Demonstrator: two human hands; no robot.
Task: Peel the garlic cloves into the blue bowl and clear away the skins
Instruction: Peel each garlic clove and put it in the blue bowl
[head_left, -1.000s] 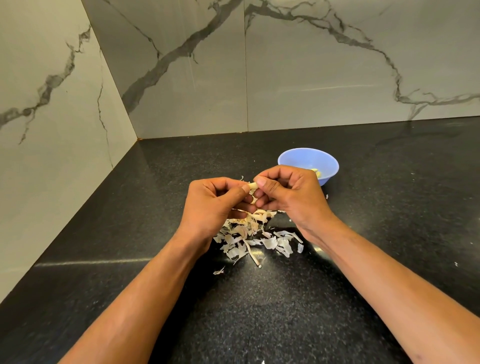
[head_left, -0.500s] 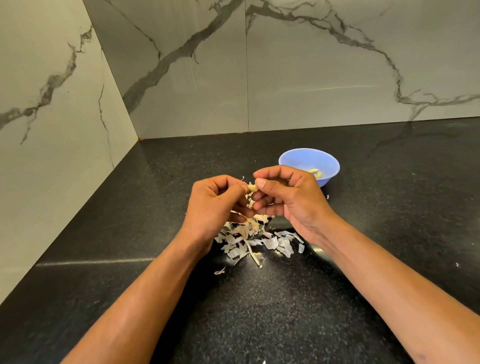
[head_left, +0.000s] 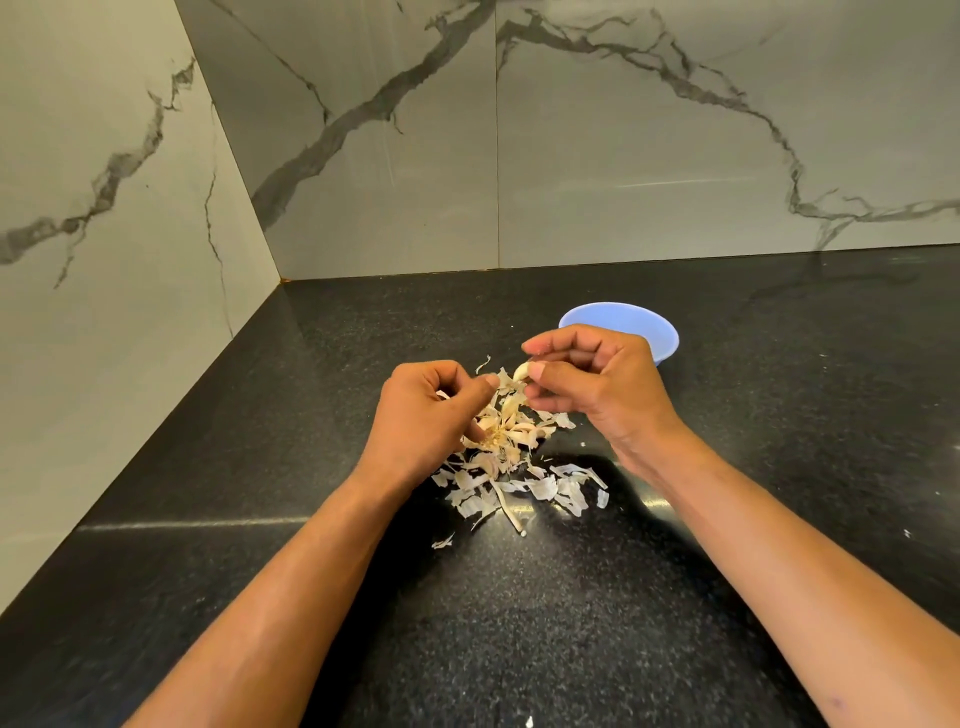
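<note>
My right hand (head_left: 597, 387) pinches a pale garlic clove (head_left: 520, 371) between thumb and fingers, just in front of the blue bowl (head_left: 654, 332). My left hand (head_left: 431, 421) holds the garlic bulb remnant (head_left: 501, 426), its papery skins splaying out, with the thumb on a strip of skin beside the clove. A pile of loose garlic skins (head_left: 524, 488) lies on the black countertop (head_left: 519, 623) under and in front of both hands. My right hand hides the bowl's inside.
Marble-look walls meet in a corner at the back left (head_left: 280, 278). A dry garlic stem (head_left: 509, 512) lies in the skin pile. Small skin flecks are scattered on the counter to the right (head_left: 906, 533).
My hands have drawn apart. The right hand has pulled the clove away toward the bowl, and the bulb remnant in the left hand now shows.
</note>
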